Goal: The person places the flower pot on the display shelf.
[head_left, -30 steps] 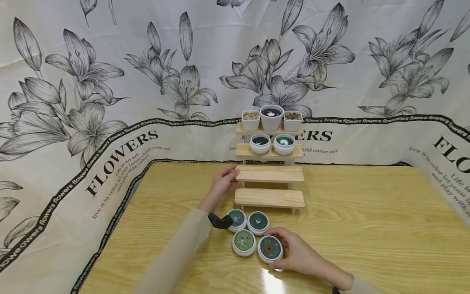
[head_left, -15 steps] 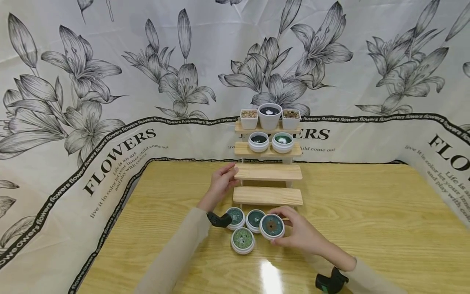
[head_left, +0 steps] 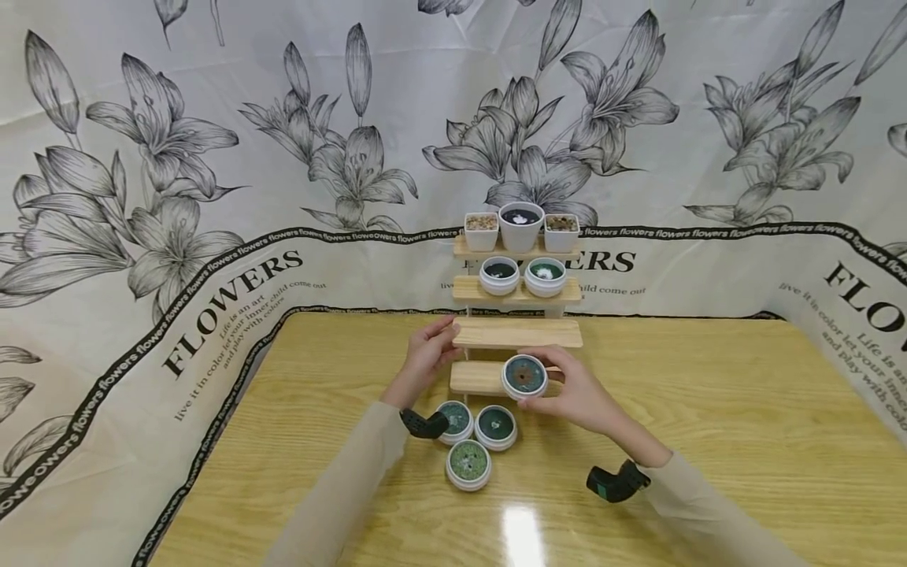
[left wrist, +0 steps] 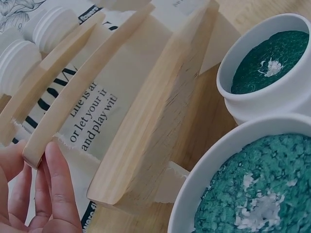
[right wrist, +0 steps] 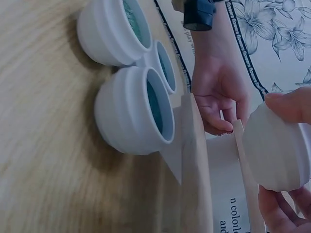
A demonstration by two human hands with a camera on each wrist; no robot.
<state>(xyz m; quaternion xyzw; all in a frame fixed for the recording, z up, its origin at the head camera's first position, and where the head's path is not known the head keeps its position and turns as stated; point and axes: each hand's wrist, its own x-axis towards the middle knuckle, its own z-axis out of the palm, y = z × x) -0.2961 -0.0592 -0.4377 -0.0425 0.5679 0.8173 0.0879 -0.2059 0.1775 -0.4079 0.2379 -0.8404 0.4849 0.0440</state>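
A tiered wooden stand (head_left: pixel 517 332) faces me. My left hand (head_left: pixel 425 350) pinches the left end of its second board from the bottom; in the left wrist view, the thumb and fingers (left wrist: pixel 58 189) grip that board end. My right hand (head_left: pixel 577 398) holds a round white pot (head_left: pixel 524 376) filled with blue-green material around a brown centre. Thumb and fingers hold its sides, also seen on the white pot (right wrist: pixel 277 150) in the right wrist view. It overlaps the bottom board (head_left: pixel 476 378) in the head view.
On the table below the stand sit three round pots: a teal one (head_left: pixel 456 420), a dark green one (head_left: pixel 495 426) and a light green one (head_left: pixel 468 463). Higher boards carry two round pots (head_left: pixel 546 276) and, on top, a taller pot (head_left: pixel 521 228) between two square ones (head_left: pixel 482 232).
My right hand has lifted the brown-centred pot from beside the table pots and carried it forward to the bottom board. The left hand stays on the stand.
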